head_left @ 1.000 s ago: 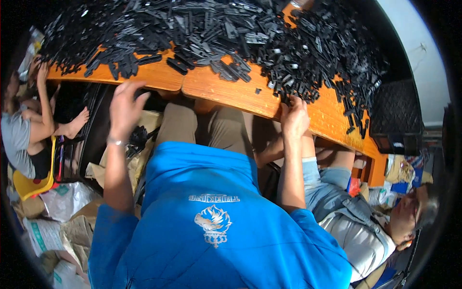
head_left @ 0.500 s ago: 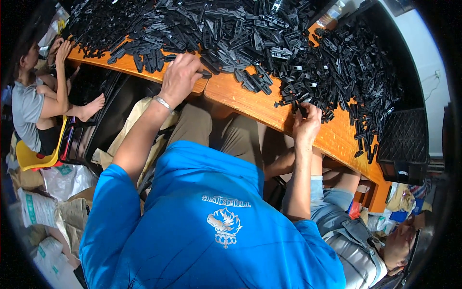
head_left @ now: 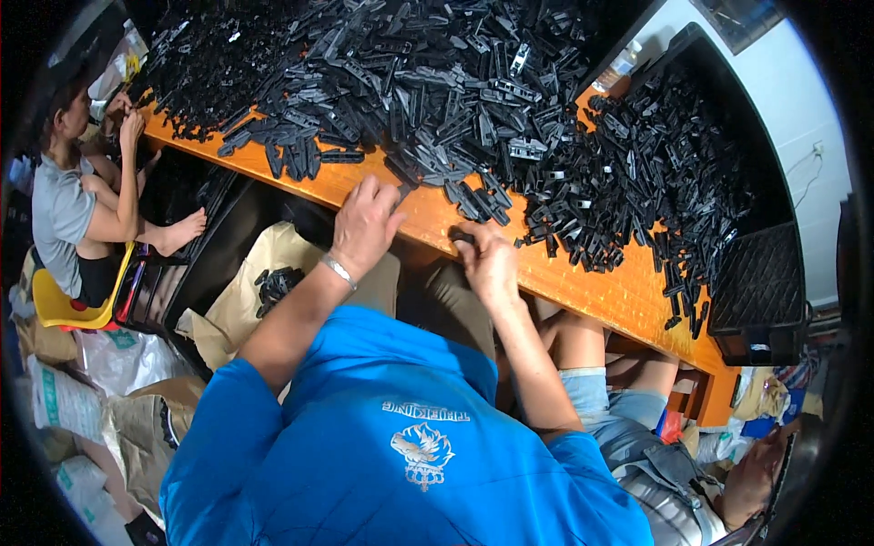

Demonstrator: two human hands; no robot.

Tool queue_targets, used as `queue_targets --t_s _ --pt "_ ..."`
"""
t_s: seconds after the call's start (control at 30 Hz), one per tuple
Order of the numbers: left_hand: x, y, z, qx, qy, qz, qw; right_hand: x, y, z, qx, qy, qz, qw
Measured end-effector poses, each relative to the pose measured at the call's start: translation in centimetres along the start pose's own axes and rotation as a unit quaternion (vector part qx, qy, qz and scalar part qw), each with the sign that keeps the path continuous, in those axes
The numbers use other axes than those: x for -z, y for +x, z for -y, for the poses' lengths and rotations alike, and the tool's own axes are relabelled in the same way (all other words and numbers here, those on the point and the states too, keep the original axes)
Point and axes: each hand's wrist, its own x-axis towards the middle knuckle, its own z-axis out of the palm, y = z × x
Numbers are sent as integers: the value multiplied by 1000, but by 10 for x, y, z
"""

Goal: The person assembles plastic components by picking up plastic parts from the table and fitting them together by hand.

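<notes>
My left hand [head_left: 367, 225] is over the table's front edge, its thumb and fingers closed on a slim black plastic part [head_left: 406, 189] that points toward the pile. To its right, my right hand [head_left: 492, 264] pinches a small black plastic piece [head_left: 462, 236] at the table edge. The two hands are a short way apart. Just beyond them spreads a heap of long black plastic parts [head_left: 414, 77]. A second heap of smaller black parts [head_left: 596, 205] lies to the right of my right hand.
The orange wooden table [head_left: 341, 187] runs across the front. A black crate [head_left: 760, 287] stands at its right end, a clear bottle [head_left: 621, 64] at the back. An open paper bag [head_left: 241, 278] holds black parts below. One person [head_left: 77, 200] sits left, another [head_left: 655, 455] right.
My right hand has moved left from the smaller parts toward my left hand, carrying a small black piece. My left hand has shifted slightly right and lower in the view.
</notes>
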Motion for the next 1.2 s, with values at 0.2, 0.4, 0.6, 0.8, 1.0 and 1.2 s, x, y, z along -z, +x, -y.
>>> queue_targets --t_s 0.2,0.4,0.6,0.8,1.0,1.2 --pt "0 -5 -9 -8 -53 56 997 5 14 17 -31 -46 40 998" --pt "17 8 -8 -57 14 104 993 21 12 7 -59 -143 115 981" --pt "20 16 -6 -98 37 99 990 25 21 8 -40 -148 133 979" --pt "7 6 21 -51 -103 32 993 6 30 23 11 -54 59 997" --pt "5 -3 38 -30 -89 14 996 -16 44 34 30 16 61 998" --pt "3 -5 34 -22 -100 12 995 -19 51 26 71 6 100 992"
